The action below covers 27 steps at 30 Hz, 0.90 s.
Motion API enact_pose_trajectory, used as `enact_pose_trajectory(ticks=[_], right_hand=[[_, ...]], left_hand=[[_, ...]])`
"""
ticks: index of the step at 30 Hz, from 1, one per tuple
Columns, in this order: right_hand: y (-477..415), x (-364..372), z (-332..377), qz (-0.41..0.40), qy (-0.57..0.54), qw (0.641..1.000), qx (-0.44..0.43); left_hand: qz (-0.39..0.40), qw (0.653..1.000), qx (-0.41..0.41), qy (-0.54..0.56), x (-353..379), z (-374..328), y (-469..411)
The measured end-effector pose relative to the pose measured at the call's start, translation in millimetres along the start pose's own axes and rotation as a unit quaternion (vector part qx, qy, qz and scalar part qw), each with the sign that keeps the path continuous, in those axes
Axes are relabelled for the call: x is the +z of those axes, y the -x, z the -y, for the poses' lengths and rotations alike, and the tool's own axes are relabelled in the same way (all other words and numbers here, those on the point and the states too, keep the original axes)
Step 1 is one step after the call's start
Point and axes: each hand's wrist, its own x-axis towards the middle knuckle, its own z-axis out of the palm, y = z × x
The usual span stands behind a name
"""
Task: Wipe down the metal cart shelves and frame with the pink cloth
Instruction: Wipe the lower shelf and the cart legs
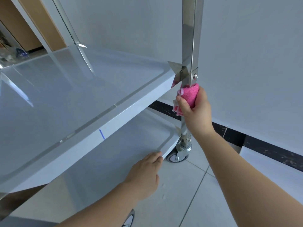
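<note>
Right hand (196,110) grips pink cloth (190,94) around cart post (191,46); left hand (145,176) seemingly holds lower shelf (114,161).

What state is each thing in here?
Cloth: bunched, wrapped round the post below the middle shelf.
Right hand: grips the cloth on the post.
Left hand: fingers on the lower shelf rim.
Post: upright, bolted to the middle shelf.
Caster: resting on the floor.
</note>
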Motion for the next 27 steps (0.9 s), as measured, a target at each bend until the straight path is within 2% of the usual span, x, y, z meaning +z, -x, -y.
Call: enact_pose_trajectory(ticks=[10, 19, 24, 27], right_hand=[[26, 5, -45, -0.041, -0.005, 0.998, 0.045], [55, -12, -87, 0.050, 0.059, 0.983, 0.165], [46, -12, -76, 0.060, 0.071, 0.983, 0.156], [34, -11, -55, 0.057, 0.070, 0.989, 0.115]], left_hand=[[-0.017, 0.998, -0.013, 0.062, 4, 10, 2], [-0.026, 0.994, -0.037, 0.096, 13, 6, -1], [-0.027, 0.993, -0.047, 0.108, 15, 2, 0], [-0.025, 0.992, -0.058, 0.110, 13, 1, -1]])
